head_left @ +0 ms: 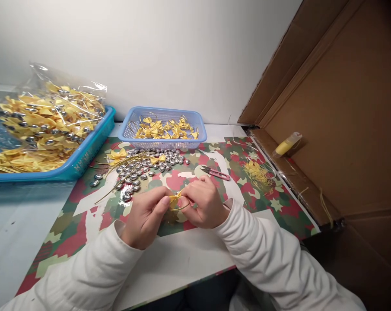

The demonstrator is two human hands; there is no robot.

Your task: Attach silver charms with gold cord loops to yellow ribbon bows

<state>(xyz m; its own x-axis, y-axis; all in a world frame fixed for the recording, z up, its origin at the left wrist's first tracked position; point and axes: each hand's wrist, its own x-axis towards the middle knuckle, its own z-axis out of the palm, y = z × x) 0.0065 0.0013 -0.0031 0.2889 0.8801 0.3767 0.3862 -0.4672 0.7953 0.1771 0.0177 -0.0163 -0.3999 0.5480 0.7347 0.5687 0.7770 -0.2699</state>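
Observation:
Between my two hands, over the front of the camouflage-patterned sheet, is a small yellow ribbon bow (173, 200) with a thin cord looping below it. My left hand (150, 211) pinches the bow's left side between thumb and forefinger. From the other side my right hand (202, 202) grips it, fingers curled close together. Fingertips cover part of the bow, so its middle is only partly seen. Just beyond my hands lie many silver bells (133, 176), with several gold cords (117, 183) and loose yellow bows (116, 156) among them. Pink-handled thread snips (215, 173) rest past my right hand.
A blue basket (163, 143) of yellow bows stands at the back. At left, a larger blue basket (68, 169) bears a clear bag (52, 114) of bows with bells. Yellow thread scraps (258, 173) lie right, near a thread spool (287, 145) on a cardboard wall (331, 112).

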